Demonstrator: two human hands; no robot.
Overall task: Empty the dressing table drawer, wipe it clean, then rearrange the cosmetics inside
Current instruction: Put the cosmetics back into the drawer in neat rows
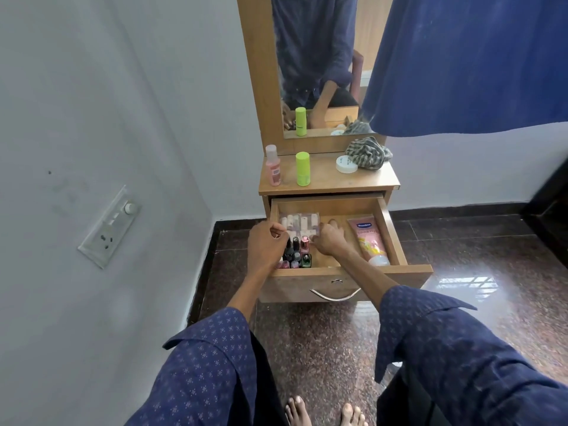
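Nearest to us, our bare feet (325,415) stand on the polished speckled floor (461,302), and our two blue patterned sleeves (215,364) reach forward over it. Just beyond, the drawer (396,238) of the dressing table is pulled fully open, its curved metal handle (335,295) facing us. At the near left of the drawer a cluster of small nail polish bottles (297,256) stands upright. Our left hand (267,241) hovers over them with fingers curled, the fingertips pinching the left edge of a clear pack of white pieces (299,224) that lies just behind the bottles. Our right hand (330,238) is curled too, and grips the pack's near right corner. To the right, well apart from the pack, a pink tube (368,238) lies flat along the drawer's right wall with its white cap toward us.

Farther back, on the tabletop (368,178), a pink bottle (273,166) and a lime-green bottle (302,169) stand upright on the left, while a white round jar (345,165) sits on the right, touching a crumpled striped cloth (367,152). Behind them rises the mirror (313,66), and a blue curtain (476,63) hangs at the far right.
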